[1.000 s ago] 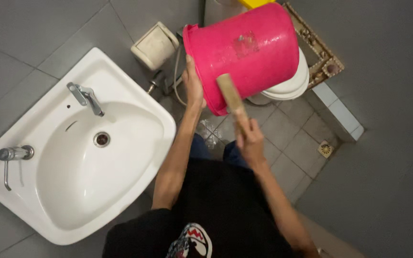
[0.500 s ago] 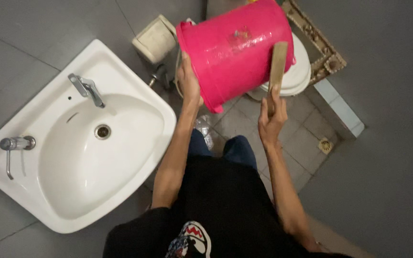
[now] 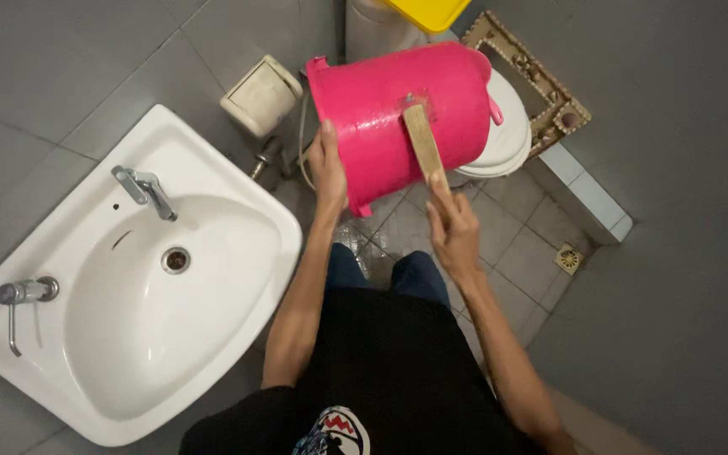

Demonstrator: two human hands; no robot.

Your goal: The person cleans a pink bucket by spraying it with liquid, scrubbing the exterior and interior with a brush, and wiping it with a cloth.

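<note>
So you're holding the pink bucket (image 3: pixel 398 118) tipped on its side up in front of you, over the white toilet (image 3: pixel 507 139), and your left hand (image 3: pixel 328 168) is gripping it at the rim, fingers wrapped over the edge with the thumb on the outside wall. Your right hand (image 3: pixel 452 227) is closed around the handle end of a wooden scrub brush (image 3: pixel 423 147), and the head of it is pressing against the bucket's outer wall, roughly mid-way along, right by a scuffed sticker patch (image 3: pixel 419 99). The wall is looking wet and glossy around where you're brushing, so I'm guessing the scrubbing of the outside is well underway, but I can't really tell how clean it's getting from here. The inside of the bucket isn't showing at all, so no idea whether that's done, and it's looking like the far side and a rinse are probably what's left. The white sink (image 3: pixel 141 286) with its tap (image 3: pixel 145 190) is sitting off to your left, dry-looking and not in use. There's a cream paper holder (image 3: pixel 261 94) on the wall just beside the bucket's rim, a floor drain (image 3: pixel 570 259) off to your right, and something yellow (image 3: pixel 427 12) peeking in at the top.
</note>
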